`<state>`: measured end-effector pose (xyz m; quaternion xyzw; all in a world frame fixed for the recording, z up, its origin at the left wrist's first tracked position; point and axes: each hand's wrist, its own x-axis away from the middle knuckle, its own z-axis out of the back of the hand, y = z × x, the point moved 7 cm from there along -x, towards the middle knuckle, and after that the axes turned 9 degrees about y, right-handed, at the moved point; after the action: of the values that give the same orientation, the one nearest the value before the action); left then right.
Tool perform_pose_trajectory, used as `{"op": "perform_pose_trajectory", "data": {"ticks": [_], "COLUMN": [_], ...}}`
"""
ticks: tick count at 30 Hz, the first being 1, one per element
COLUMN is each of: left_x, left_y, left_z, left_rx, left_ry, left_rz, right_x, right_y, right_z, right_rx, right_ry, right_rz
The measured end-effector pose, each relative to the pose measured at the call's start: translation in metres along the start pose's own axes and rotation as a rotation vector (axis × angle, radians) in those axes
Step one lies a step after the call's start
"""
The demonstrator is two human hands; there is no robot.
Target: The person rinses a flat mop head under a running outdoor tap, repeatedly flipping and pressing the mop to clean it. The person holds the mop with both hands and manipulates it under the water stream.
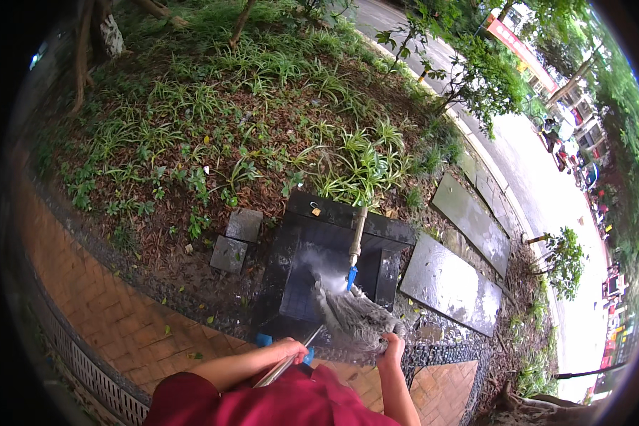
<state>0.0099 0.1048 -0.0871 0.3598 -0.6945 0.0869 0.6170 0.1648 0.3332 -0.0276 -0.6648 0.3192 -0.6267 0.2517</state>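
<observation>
Mop head, grey strands, hangs over dark stone wash basin, just under blue tap. Left hand closed round mop handle; right hand gripping strands at basin's front edge. Brick paving to the left, stone slabs to the right.

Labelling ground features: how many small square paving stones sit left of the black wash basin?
2. One square stone lies by the basin's upper left corner; the other sits just below-left of it, nearly touching. Leaf litter may hide more.
</observation>
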Motion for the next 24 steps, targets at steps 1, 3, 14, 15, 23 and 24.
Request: {"op": "perform_pose_trajectory", "data": {"ticks": [1,3,14,15,23,24], "left_x": [-0.004,-0.015,-0.025,-0.035,-0.024,-0.014], "left_y": [-0.007,-0.010,-0.002,-0.009,-0.038,-0.041], "left_z": [0.000,0.000,-0.027,-0.029,-0.058,-0.064], "left_rx": [0.028,0.085,0.167,0.141,-0.018,-0.062], "left_ry": [-0.024,-0.061,-0.123,-0.109,-0.046,-0.068], "left_rz": [0.008,0.031,0.035,0.028,-0.003,-0.003], "right_x": [-0.004,-0.014,-0.035,-0.041,-0.011,-0.004], "right_y": [-0.004,-0.019,-0.086,-0.083,-0.070,-0.077], "right_z": [-0.004,-0.013,-0.012,0.010,0.117,0.122], "right_rx": [-0.011,-0.048,0.112,0.180,0.383,0.472], "right_ry": [0.004,0.032,0.027,0.031,0.017,-0.056], "right_rz": [0.008,0.027,0.023,0.043,0.146,0.260]}}
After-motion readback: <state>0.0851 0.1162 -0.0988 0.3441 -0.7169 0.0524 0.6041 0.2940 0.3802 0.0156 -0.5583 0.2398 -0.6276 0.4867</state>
